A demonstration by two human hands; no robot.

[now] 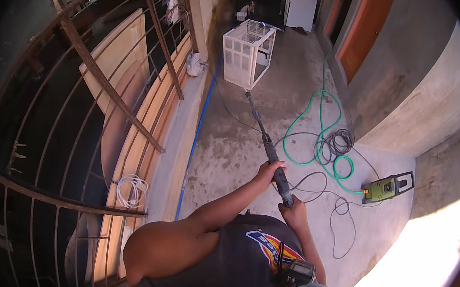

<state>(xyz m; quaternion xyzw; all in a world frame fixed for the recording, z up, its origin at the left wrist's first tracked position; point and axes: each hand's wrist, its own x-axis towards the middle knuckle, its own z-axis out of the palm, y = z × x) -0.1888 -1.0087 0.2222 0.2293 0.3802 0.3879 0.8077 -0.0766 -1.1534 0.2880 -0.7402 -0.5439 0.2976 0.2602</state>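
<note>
Both my hands are on a black pressure washer wand (267, 143), which points ahead and slightly left. My left hand (270, 173) wraps around its middle, fingers closed. Behind it, my right hand (294, 214) grips the rear handle; the trigger is hidden. Just beyond the wand's tip stands a white open-framed cabinet (238, 61) with grid-like sides, on wet concrete. Whether water leaves the nozzle is too small to tell. To the right sits a green pressure washer (385, 188), with a green hose (306, 109) and a coiled dark hose (334, 146) near it.
A rusty metal railing (113, 99) runs along the left, with wooden boards behind it. Beside it lie a blue pipe (201, 124) and a white cable coil (132, 191). An orange door (365, 35) and concrete walls line the right. Loose dark hose loops lie near my right hand.
</note>
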